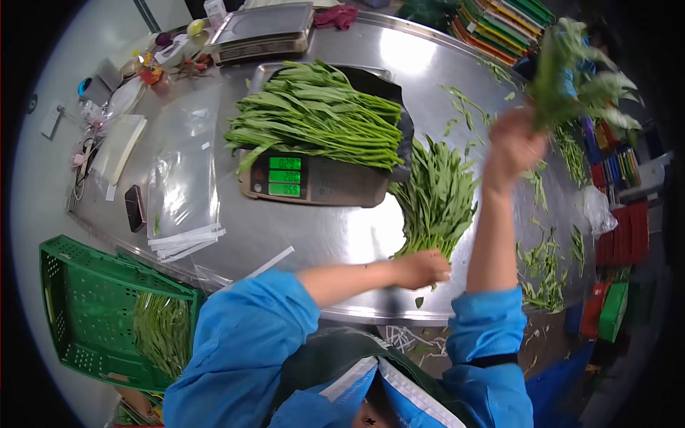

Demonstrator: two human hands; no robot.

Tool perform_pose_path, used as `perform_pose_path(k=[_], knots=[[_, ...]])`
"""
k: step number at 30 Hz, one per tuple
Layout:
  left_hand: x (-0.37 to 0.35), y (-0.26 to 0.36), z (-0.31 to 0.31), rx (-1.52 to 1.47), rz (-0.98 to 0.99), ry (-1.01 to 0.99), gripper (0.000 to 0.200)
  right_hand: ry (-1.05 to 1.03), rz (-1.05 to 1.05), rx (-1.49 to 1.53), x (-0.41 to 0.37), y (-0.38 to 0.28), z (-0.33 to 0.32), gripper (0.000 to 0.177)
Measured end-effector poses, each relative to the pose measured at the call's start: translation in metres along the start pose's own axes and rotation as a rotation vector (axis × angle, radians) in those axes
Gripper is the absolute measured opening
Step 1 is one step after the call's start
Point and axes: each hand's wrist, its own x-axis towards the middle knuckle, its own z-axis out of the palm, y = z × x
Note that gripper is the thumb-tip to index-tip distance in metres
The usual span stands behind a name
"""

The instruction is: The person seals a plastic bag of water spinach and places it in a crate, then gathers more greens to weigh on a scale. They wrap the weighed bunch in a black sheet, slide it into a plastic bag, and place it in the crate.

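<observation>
My left hand (422, 269) is closed around the stem ends of a bunch of long-leaved greens (439, 192), whose leaves fan away across the steel table. Raised at the right, my right hand (517, 146) grips a smaller handful of leafy greens (560, 82), blurred by motion. A large pile of the same greens (321, 114) lies on a digital scale (342, 182) left of both hands. Green-lit digits show on the scale's display (284, 176). Dark material sticks out beneath the pile's right side.
The steel table (342, 274) carries clear plastic bags (187, 157), a dark phone-like object (135, 208) and loose leaf scraps (542, 267). A second scale (262, 32) stands at the back. Bagged greens (161, 332) sit in a green crate (85, 314) at lower left. Stacked crates (492, 32) stand far right.
</observation>
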Motion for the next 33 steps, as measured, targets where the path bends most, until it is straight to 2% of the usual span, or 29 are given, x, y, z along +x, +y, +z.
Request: perform_pose_path(k=[2,3,4,5,6,8,9,10,11,13,15,17,19,22,24,26,28,30,32,33], knots=[[-0.017,0.014,-0.005,0.051,0.088,0.158,0.020,-0.177,-0.224,-0.606,-0.020,0.098,0.047,0.009],[-0.026,0.023,-0.019,-0.005,0.022,0.149,0.018,-0.532,-0.184,-0.869,-0.030,0.085,0.074,0.014],[-0.040,0.028,-0.030,-0.029,-0.034,0.159,0.017,-1.110,-0.032,-1.043,-0.037,0.098,0.088,0.023],[-0.057,0.029,-0.038,-0.006,-0.097,0.143,0.017,-1.582,-0.021,-1.213,-0.050,0.113,0.098,0.042],[-0.076,0.030,-0.047,0.018,-0.159,0.125,0.016,-1.448,-0.087,-1.134,-0.060,0.125,0.091,0.055],[-0.125,0.034,-0.069,0.041,-0.298,0.238,0.016,-1.479,-0.101,-1.158,-0.045,0.120,0.094,0.056],[-0.152,0.037,-0.078,0.065,-0.378,0.316,0.015,-1.373,-0.324,-1.079,-0.040,0.114,0.088,0.057],[-0.181,0.039,-0.089,0.087,-0.454,0.388,0.015,-1.186,-0.451,-1.042,-0.036,0.097,0.084,0.055],[-0.206,0.045,-0.105,0.126,-0.563,0.456,0.014,-0.970,-0.486,-0.887,-0.030,0.073,0.080,0.044],[-0.255,0.060,-0.132,0.219,-0.833,0.566,0.016,-0.653,-0.367,-0.757,-0.032,0.031,0.056,0.032],[-0.300,0.065,-0.154,0.306,-1.028,0.659,0.017,-0.302,0.122,-0.549,-0.063,0.014,0.015,0.022],[-0.320,0.063,-0.188,0.430,-1.099,0.724,0.020,-0.155,0.306,-0.415,-0.101,0.004,-0.009,0.019],[-0.319,0.052,-0.223,0.574,-1.058,0.750,0.031,-0.159,0.581,-0.302,-0.145,0.008,-0.020,0.016],[-0.287,0.020,-0.269,0.715,-0.926,0.711,0.046,-0.306,0.785,-0.262,-0.190,0.009,-0.011,0.016],[-0.265,0.002,-0.290,0.724,-0.916,0.693,0.049,-0.375,0.791,-0.264,-0.196,0.010,0.005,0.016],[-0.251,-0.012,-0.304,0.784,-0.745,0.533,0.047,-0.392,0.755,-0.293,-0.181,0.013,0.018,0.014],[-0.240,-0.024,-0.317,0.661,-0.682,0.479,0.049,-0.351,0.297,-0.556,-0.152,0.023,0.032,0.013],[-0.220,-0.043,-0.316,0.529,-0.610,0.409,0.051,-0.402,0.189,-0.647,-0.115,0.039,0.045,0.015],[-0.179,-0.070,-0.304,0.492,-0.598,0.298,0.049,-0.510,-0.116,-0.809,-0.088,0.065,0.063,0.019],[-0.169,-0.086,-0.295,0.526,-0.622,0.238,0.049,-0.646,-0.102,-0.847,-0.081,0.077,0.066,0.021]])
